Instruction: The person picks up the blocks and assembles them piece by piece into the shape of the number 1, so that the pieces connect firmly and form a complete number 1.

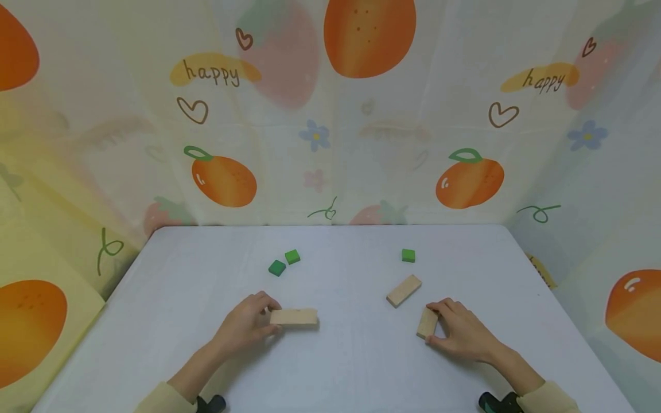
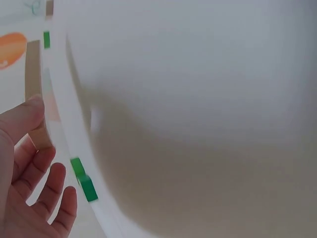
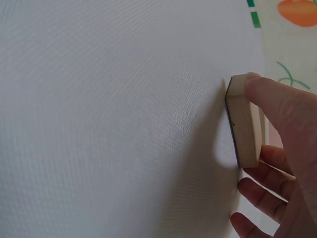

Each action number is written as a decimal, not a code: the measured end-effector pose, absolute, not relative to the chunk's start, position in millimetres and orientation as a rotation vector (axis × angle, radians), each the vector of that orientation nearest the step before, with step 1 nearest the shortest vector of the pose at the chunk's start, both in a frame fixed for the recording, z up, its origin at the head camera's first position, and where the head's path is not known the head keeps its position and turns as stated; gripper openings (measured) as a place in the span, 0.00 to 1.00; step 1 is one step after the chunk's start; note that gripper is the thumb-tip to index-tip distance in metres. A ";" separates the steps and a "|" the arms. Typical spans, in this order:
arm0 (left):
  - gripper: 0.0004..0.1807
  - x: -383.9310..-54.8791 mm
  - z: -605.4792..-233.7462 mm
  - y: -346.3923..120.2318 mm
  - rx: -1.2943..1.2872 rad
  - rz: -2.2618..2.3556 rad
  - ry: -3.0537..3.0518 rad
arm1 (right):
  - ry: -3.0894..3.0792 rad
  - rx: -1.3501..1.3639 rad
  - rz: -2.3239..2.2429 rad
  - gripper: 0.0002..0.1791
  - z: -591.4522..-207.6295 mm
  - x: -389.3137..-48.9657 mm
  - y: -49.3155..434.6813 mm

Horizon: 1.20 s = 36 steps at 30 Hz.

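In the head view my left hand [image 1: 249, 322] pinches the left end of a pale wooden block [image 1: 295, 317], which points to the right over the white table. The left wrist view shows thumb and fingertips on either side of that wooden block [image 2: 33, 69]. My right hand [image 1: 462, 332] holds a second wooden block [image 1: 427, 323] by its two ends, thumb at the near end and fingers at the far one. Seen from the right wrist, this wooden block [image 3: 244, 121] stands close to the table surface. A third wooden block [image 1: 404, 291] lies slanted just beyond my right hand.
Two green cubes, one lighter [image 1: 292, 256] and one darker [image 1: 277, 268], sit beyond my left hand. Another green cube [image 1: 408, 255] lies at the back right. The white table [image 1: 351, 367] ends at a fruit-printed cloth [image 1: 382, 189] behind it.
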<state>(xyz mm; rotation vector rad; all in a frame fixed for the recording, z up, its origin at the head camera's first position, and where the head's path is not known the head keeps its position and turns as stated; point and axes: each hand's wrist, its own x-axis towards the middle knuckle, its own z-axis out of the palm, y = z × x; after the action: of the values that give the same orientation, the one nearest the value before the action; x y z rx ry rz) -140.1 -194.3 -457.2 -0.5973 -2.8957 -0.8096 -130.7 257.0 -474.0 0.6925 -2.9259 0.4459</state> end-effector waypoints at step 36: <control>0.19 -99.4 -463.2 -121.6 -0.783 -0.878 -2.851 | -2.921 0.682 0.463 0.31 -471.7 -129.4 256.3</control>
<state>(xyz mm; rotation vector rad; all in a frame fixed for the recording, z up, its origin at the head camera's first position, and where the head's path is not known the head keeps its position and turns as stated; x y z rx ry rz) -99.4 -121.6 -463.2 -0.7835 -2.8509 -0.8776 -129.4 256.3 -471.7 0.6824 -2.9208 0.4633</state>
